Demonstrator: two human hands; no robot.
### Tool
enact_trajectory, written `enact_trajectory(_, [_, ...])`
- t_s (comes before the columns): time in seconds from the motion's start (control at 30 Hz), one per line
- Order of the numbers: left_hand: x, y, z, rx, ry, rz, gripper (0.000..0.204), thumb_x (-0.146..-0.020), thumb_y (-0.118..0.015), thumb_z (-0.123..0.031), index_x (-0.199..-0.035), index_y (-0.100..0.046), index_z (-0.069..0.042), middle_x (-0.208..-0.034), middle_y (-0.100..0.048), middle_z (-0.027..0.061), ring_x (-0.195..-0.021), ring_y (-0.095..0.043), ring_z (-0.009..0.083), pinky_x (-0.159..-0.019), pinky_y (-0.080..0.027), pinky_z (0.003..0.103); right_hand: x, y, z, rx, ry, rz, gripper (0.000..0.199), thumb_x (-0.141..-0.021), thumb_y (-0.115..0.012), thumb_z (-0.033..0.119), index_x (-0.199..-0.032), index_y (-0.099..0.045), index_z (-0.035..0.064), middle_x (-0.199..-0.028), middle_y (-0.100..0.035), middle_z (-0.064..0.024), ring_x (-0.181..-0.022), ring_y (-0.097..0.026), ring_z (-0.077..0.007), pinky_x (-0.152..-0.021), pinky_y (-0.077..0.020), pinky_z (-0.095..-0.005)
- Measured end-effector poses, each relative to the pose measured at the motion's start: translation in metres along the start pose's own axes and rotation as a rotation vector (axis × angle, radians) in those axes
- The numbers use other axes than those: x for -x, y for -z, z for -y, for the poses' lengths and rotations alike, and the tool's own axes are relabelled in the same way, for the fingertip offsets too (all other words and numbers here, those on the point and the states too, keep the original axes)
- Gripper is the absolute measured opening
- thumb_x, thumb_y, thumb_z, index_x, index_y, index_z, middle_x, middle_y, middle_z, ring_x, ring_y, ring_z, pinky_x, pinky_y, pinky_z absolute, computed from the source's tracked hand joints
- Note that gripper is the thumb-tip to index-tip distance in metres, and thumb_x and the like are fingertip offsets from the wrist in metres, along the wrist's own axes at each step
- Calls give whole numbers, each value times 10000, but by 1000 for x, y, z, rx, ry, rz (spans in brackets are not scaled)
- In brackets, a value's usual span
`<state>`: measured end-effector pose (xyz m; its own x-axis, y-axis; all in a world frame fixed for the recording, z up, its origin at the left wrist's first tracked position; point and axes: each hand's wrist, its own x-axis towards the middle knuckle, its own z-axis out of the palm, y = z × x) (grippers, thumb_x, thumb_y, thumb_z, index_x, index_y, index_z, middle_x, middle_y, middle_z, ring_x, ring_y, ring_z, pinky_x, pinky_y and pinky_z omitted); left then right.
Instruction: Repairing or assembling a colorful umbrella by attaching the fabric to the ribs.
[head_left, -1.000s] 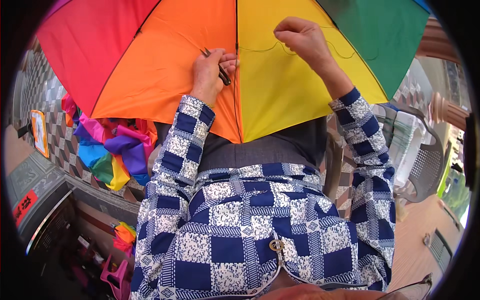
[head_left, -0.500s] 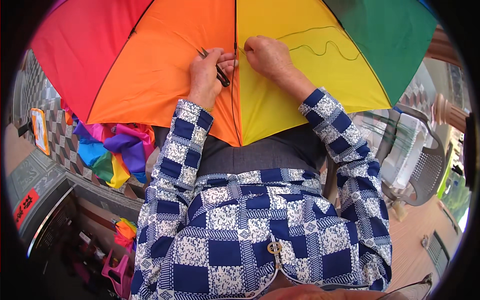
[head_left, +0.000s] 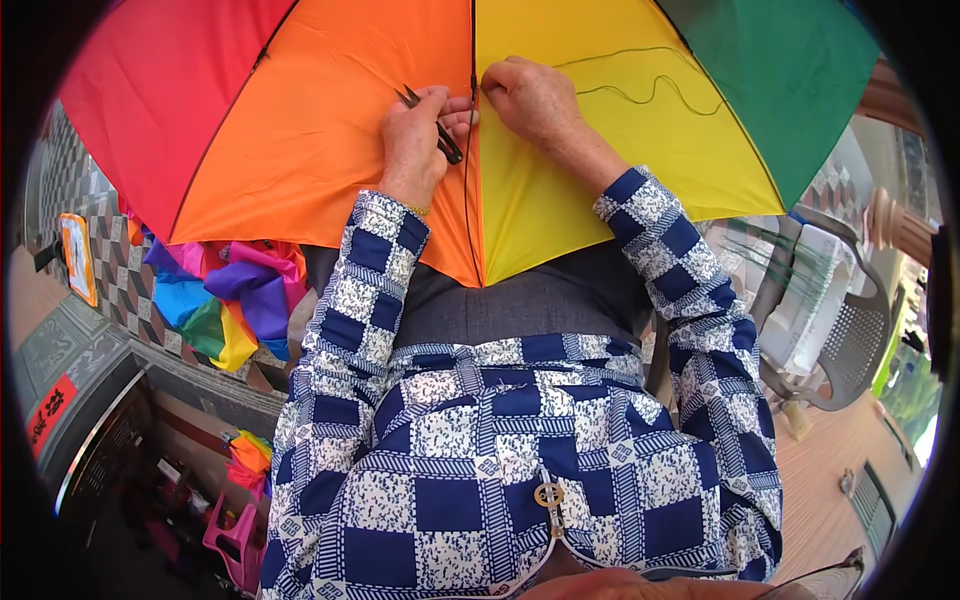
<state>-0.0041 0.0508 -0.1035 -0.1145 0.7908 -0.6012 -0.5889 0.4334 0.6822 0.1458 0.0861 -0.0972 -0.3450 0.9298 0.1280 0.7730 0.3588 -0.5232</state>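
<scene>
A rainbow umbrella canopy spreads across my lap, with red, orange, yellow and green panels. Along the orange-yellow seam runs a thin dark rib. My left hand is wrapped round black thread snips, their blades poking up past the thumb, while its fingertips touch the seam by the rib. Just right of the rib, my right hand is closed in a pinch; what sits between its fingertips is hidden. From behind that hand, dark green thread trails in a loop over the yellow panel.
Folded rainbow cloth lies in a heap at my left. A grey plastic chair with a white package and loose green threads stands on the right. Lower left are a pink stool and more bright cloth.
Both hands have shifted slightly upward along the seam, staying beside the rib. My left hand keeps the snips, and the thread loop lies almost as before.
</scene>
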Motion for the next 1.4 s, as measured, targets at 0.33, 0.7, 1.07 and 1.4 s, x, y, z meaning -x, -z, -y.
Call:
enact_trajectory(0.33, [-2, -8, -2, -205, -16, 15, 111, -841, -593, -98, -879, -535, -11, -693, -593, 64, -516, -572, 127, -422, -423, 212, 2, -15, -4, -112, -28, -66, 98, -756, -607, 166, -821, -660, 115, -785, -629, -61, -763, -614, -270, -675, -487, -373])
enact_trajectory(0.7, [3, -9, 6, -122, -135, -46, 90, -832, -590, -99, -847, -527, -36, -664, -576, 46, -459, -559, 118, -369, -391, 203, 6, 14, -5, -100, 0, 66, 92, -759, -619, 187, -807, -655, 118, -760, -607, -82, -734, -606, -267, -650, -480, -377])
enact_trajectory(1.07, [6, -11, 6, -3, -195, -75, 88, -852, -534, -102, -860, -484, -29, -677, -528, 57, -466, -576, 153, -379, -422, 231, 3, 4, -2, 26, 82, 48, 109, -740, -603, 168, -809, -658, 104, -741, -571, -82, -710, -589, -266, -635, -474, -362])
enact_trajectory(1.4, [3, -11, 9, 59, -202, -73, 94, -856, -520, -110, -856, -471, -30, -683, -530, 62, -454, -564, 142, -364, -415, 228, 7, -5, -1, -518, -153, 166, 164, -790, -591, 173, -835, -660, 32, -681, -612, -28, -588, -545, -109, -543, -422, -255])
